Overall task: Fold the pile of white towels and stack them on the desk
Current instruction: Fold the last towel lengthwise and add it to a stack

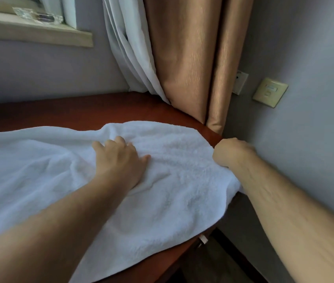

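We look down at a white towel [182,193] lying spread and rumpled across a reddish-brown desk [80,111]; it covers most of the desktop from the left edge of the view to the desk's right side, where its edge hangs a little over the rim. Our left hand [119,160] rests palm down on the towel near its middle, fingers loosely spread and lightly bent, pressing into the soft pile and pinching nothing. Our right hand [231,152] sits at the towel's far right edge, close to the grey wall [315,139], its fingers curled under into a fist that grips the towel's border; the fingertips themselves are hidden beneath the hand. Both bare forearms reach in from the bottom of the view. A small label [203,239] shows at the towel's near edge, by the desk's front corner. Behind the desk, in the corner of the room, a tan curtain [192,58] hangs down to the desktop, with a white sheer curtain [129,48] just beside it on the left. On the wall at right there is a cream switch plate [270,92], and a second white plate [241,81] is partly hidden behind the tan curtain. At upper left a pale window sill [39,33] holds a crumpled clear plastic wrapper [39,16].
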The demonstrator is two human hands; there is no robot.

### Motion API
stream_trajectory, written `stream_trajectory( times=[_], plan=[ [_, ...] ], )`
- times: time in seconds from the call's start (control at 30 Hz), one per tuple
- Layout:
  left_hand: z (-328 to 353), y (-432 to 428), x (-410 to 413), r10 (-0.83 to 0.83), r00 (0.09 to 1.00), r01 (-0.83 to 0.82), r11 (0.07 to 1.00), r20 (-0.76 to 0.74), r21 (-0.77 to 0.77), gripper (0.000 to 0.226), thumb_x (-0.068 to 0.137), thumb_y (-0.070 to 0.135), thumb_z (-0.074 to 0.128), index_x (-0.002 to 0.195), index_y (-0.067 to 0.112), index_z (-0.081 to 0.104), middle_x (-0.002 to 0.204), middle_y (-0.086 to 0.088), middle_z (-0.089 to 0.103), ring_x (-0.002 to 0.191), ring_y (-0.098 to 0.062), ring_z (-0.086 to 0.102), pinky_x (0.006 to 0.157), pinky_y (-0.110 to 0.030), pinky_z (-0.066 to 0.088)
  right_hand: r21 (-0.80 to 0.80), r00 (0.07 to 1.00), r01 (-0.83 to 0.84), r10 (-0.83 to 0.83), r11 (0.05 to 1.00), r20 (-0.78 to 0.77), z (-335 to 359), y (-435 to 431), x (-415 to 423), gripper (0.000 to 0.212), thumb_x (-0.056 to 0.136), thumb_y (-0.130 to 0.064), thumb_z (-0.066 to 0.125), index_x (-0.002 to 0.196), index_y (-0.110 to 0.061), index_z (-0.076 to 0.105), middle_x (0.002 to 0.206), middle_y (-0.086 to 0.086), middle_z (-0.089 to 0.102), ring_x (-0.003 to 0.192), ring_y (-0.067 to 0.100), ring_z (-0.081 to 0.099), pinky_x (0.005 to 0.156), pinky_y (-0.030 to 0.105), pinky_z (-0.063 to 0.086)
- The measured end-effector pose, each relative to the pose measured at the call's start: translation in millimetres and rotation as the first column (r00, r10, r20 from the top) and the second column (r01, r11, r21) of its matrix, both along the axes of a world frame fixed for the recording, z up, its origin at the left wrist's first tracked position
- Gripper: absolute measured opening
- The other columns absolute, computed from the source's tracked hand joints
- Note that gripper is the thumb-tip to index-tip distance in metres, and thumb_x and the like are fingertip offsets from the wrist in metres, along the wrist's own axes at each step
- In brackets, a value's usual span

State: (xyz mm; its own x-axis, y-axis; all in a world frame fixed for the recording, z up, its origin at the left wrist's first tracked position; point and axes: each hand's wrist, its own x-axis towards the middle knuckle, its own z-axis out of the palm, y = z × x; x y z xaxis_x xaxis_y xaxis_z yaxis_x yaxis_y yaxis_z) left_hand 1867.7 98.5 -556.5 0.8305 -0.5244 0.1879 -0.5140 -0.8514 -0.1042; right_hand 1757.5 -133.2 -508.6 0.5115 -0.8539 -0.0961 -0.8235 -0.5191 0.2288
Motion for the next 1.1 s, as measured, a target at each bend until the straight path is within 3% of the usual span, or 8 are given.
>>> stream_trajectory(
  times=[0.23,0.37,0.43,0.57,0.67,0.77,0.97,1.1],
  plan=[
    [-21.2,25.7,3.7,-0.174,0.985,0.172,0.973,0.002,-0.156,0.056,0.094,0.063,0.026,0.126,0.028,0.056,0.133,-0.004,0.042,0.122,-0.024,0.039,0.105,-0.045,0.03,0.308,0.842,-0.199,0.002,0.93,0.539,-7.2,11.2,58.7,0.059,0.094,-0.064,0.055,0.106,-0.007,0.063,0.083,0.005,0.059,0.082,0.023,0.065,0.076,0.038,0.057],
    [-25.8,31.8,4.9,-0.189,0.981,0.175,0.962,-0.05,-0.212,0.061,0.092,0.065,0.028,0.144,0.033,0.037,0.153,-0.002,0.03,0.133,-0.026,0.036,0.113,-0.05,0.027,0.463,0.876,-0.267,0.012,0.845,0.482,-5.7,13.1,78.4,0.049,0.082,-0.054,0.073,0.096,-0.008,0.066,0.092,0.001,0.071,0.08,0.015,0.067,0.059,0.026,0.047],
    [-25.2,31.0,5.0,-0.162,0.985,0.147,0.965,-0.053,-0.215,0.068,0.093,0.065,0.029,0.152,0.034,0.027,0.162,-0.004,0.021,0.14,-0.028,0.031,0.115,-0.05,0.025,0.279,0.794,-0.39,0.166,0.878,0.585,-0.4,16.2,87.4,0.039,0.087,-0.037,0.069,0.108,-0.004,0.067,0.101,-0.001,0.072,0.094,0.02,0.069,0.062,0.026,0.042],
    [-23.1,31.3,3.9,-0.154,0.988,0.151,0.959,0.008,-0.241,0.074,0.094,0.061,0.031,0.159,0.031,0.014,0.167,-0.006,0.012,0.148,-0.03,0.022,0.119,-0.049,0.02,-0.562,0.278,-0.33,0.647,0.758,0.71,-1.7,39.1,85.6,0.028,0.083,-0.025,0.075,0.1,-0.011,0.058,0.102,0.01,0.062,0.091,0.037,0.061,0.071,0.04,0.043],
    [-22.5,32.8,2.7,-0.12,0.992,0.106,0.968,-0.049,-0.229,0.073,0.093,0.061,0.031,0.159,0.031,0.014,0.166,-0.007,0.014,0.146,-0.03,0.024,0.118,-0.05,0.021,-0.249,0.617,-0.336,0.412,0.908,0.671,-24.8,54.0,85.0,0.091,0.081,-0.062,0.071,0.149,-0.018,0.029,0.155,0.016,0.034,0.135,0.036,0.041,0.105,0.051,0.038],
    [-19.9,33.4,3.3,-0.081,0.978,0.038,0.974,-0.19,-0.222,0.067,0.091,0.063,0.026,0.15,0.032,0.029,0.161,-0.006,0.023,0.142,-0.032,0.026,0.114,-0.058,0.023,0.091,0.808,-0.338,0.24,0.937,0.538,-47.5,52.1,77.9,0.091,0.093,-0.072,0.041,0.16,-0.026,-0.001,0.165,0.018,0.015,0.145,0.038,0.03,0.115,0.052,0.024],
    [-10.4,26.8,5.1,0.062,0.944,-0.09,0.993,-0.324,-0.071,0.082,0.089,0.073,0.02,0.156,0.025,0.017,0.165,-0.014,0.012,0.149,-0.04,0.013,0.114,-0.069,0.01,0.039,0.881,-0.177,0.141,0.983,0.451,-47.5,32.2,48.0,0.078,0.102,-0.057,0.034,0.16,-0.015,0.001,0.155,0.021,0.037,0.134,0.04,0.042,0.105,0.053,0.037],
    [-3.8,14.2,0.7,-0.017,0.976,0.004,0.998,-0.219,-0.062,0.06,0.095,0.061,0.024,0.132,0.019,0.044,0.14,-0.013,0.043,0.13,-0.035,0.039,0.111,-0.063,0.025,0.308,0.769,-0.11,-0.115,0.945,0.629,-16.0,11.8,35.2,0.081,0.09,-0.06,0.059,0.148,-0.008,0.038,0.122,0.011,0.06,0.104,0.032,0.061,0.085,0.041,0.05]
  ],
)
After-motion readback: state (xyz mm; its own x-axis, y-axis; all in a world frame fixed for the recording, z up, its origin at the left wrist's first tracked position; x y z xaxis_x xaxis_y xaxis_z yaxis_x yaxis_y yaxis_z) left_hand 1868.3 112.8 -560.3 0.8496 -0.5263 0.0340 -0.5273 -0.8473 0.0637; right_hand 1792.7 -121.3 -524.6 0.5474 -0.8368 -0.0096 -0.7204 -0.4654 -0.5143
